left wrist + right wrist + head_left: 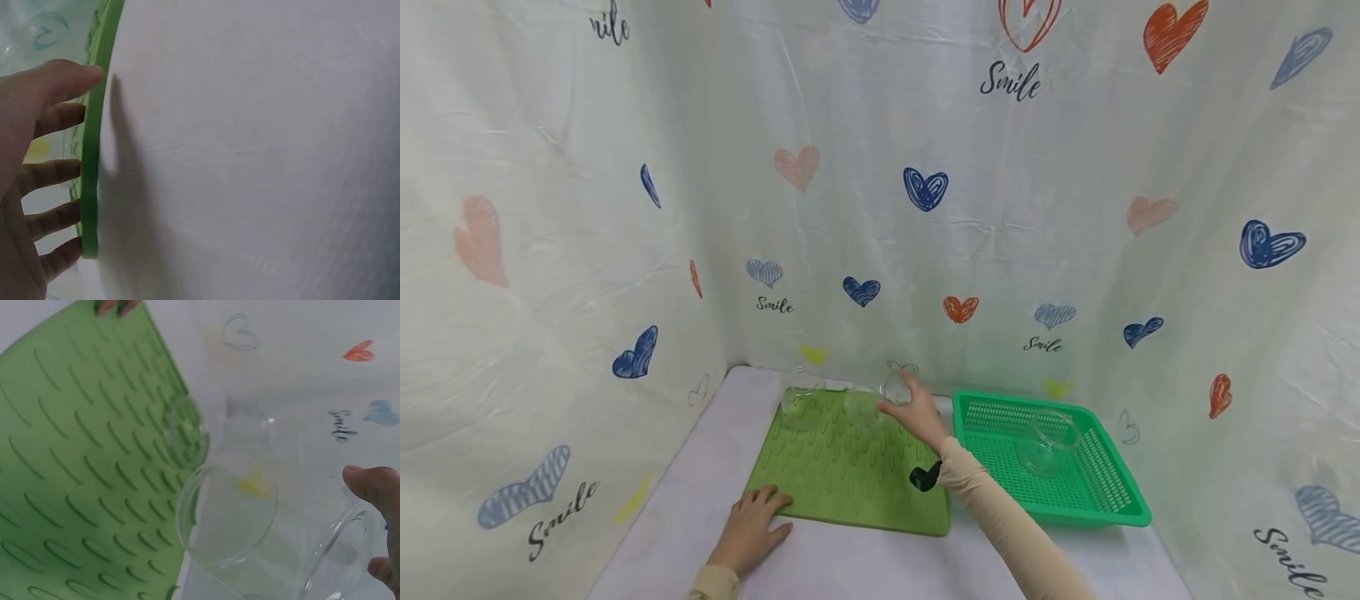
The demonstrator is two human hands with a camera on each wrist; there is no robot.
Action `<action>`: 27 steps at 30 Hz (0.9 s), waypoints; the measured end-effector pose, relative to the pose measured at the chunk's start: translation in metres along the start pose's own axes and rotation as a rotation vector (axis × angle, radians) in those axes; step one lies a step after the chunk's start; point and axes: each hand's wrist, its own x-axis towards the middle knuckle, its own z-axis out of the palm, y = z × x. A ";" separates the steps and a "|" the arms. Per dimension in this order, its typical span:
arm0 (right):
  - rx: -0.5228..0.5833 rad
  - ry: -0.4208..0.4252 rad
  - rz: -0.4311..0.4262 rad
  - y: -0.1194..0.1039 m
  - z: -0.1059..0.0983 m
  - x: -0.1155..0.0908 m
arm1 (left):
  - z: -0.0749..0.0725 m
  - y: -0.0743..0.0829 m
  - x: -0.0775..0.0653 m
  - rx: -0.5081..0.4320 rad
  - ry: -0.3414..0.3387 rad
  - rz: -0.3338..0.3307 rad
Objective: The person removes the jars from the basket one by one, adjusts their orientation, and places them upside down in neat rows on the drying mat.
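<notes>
My right hand point(917, 410) reaches over the far part of a green mat point(850, 492). Its thumb and fingers curve round a clear glass point(897, 388), whose rim shows beside the thumb point(370, 482) in the right wrist view. Left of it on the mat are two more transparent glasses, a middle one point(863, 408) and one at the far left corner point(801, 404). With fingers spread, my left hand point(751, 529) rests at the mat's near left corner; its fingertips touch the green edge point(94, 156) in the left wrist view.
To the right of the mat stands a green plastic basket point(1123, 475) with clear glassware point(1039, 458) inside. White table cloth point(692, 467) runs along the left and front. A curtain point(865, 225) printed with hearts hangs close behind and on both sides.
</notes>
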 end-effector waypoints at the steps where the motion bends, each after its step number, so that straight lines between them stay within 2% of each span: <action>1: -0.029 -0.003 -0.008 -0.002 0.006 0.004 | 0.001 0.000 0.000 0.018 0.012 0.001; 6: -0.153 -0.029 -0.038 -0.005 0.036 0.020 | 0.012 -0.003 0.006 0.082 0.056 -0.016; 10: -0.249 -0.045 -0.039 0.000 0.057 0.027 | 0.017 -0.002 0.008 0.108 0.054 -0.031; 13: -0.303 -0.041 -0.041 0.003 0.068 0.030 | 0.015 0.003 0.007 0.109 0.042 -0.042; 22: -0.265 -0.020 -0.089 0.013 0.077 0.032 | 0.016 0.006 0.008 0.111 0.055 -0.058; 27: -0.237 -0.068 -0.080 0.025 0.078 0.033 | 0.016 0.006 0.009 0.117 0.054 -0.060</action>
